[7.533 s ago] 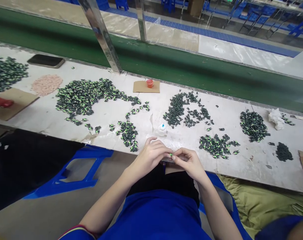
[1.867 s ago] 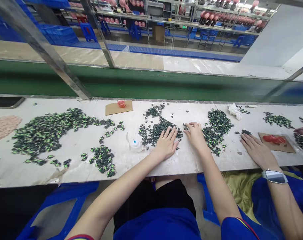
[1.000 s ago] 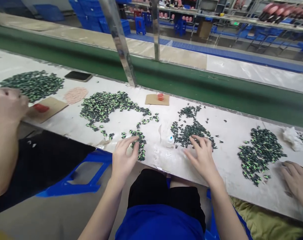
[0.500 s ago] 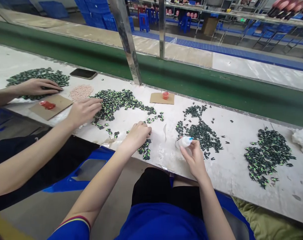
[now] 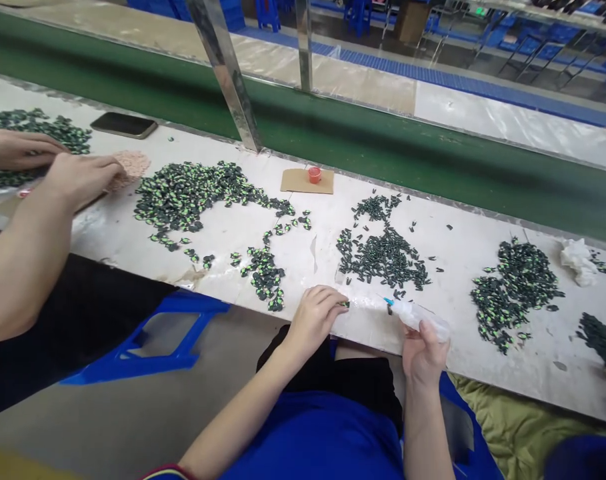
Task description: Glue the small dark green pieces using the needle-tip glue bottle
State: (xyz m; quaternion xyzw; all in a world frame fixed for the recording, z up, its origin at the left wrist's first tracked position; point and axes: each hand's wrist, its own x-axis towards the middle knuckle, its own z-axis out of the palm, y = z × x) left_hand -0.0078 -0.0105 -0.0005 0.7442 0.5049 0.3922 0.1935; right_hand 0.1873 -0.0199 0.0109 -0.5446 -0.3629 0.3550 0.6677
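Observation:
My left hand (image 5: 319,313) pinches a small dark green piece (image 5: 345,304) above the table's front edge. To its right, my right hand (image 5: 423,350) is wrapped round a white squeeze bottle (image 5: 425,320), whose blue tip points left toward the left hand. A pile of small dark green pieces (image 5: 390,257) lies just behind the bottle. Left of my hands spreads a heap of black and bright-green pieces (image 5: 183,193), with a smaller cluster (image 5: 263,273) near the table edge.
A red cup (image 5: 314,175) stands on cardboard (image 5: 293,181) at the back. Another person's hands (image 5: 80,177) work at far left by pink pieces (image 5: 133,163) and a phone (image 5: 123,125). More dark pieces (image 5: 515,290) and crumpled tissue (image 5: 579,259) lie right.
My left hand has moved right from the cluster, with a piece between its fingers. My right hand has turned the bottle so its tip points left. The view has shifted; the neighbour's hand moved left.

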